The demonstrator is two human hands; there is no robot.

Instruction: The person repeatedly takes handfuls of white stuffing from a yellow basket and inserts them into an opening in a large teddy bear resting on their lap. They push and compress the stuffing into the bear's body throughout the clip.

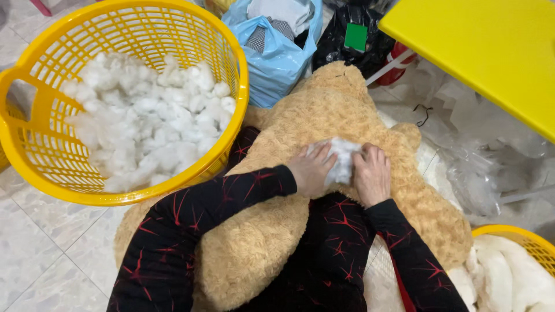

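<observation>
A large tan plush bear (324, 115) lies across my lap, head pointing away from me. A clump of white stuffing (342, 157) sits at an opening in its body. My left hand (311, 171) presses on the left side of the clump, fingers curled over it. My right hand (373, 175) pushes on its right side, fingers tucked into the fur beside the stuffing. Both sleeves are black with red streaks.
A big yellow plastic basket (34, 110) at the left holds loose white stuffing (150, 121). Behind the bear are a blue plastic bag (277, 58) and a black bag (341, 40). A yellow table (491, 46) stands upper right, clear plastic sheeting (485, 167) below it. Another yellow basket (520, 237) sits lower right.
</observation>
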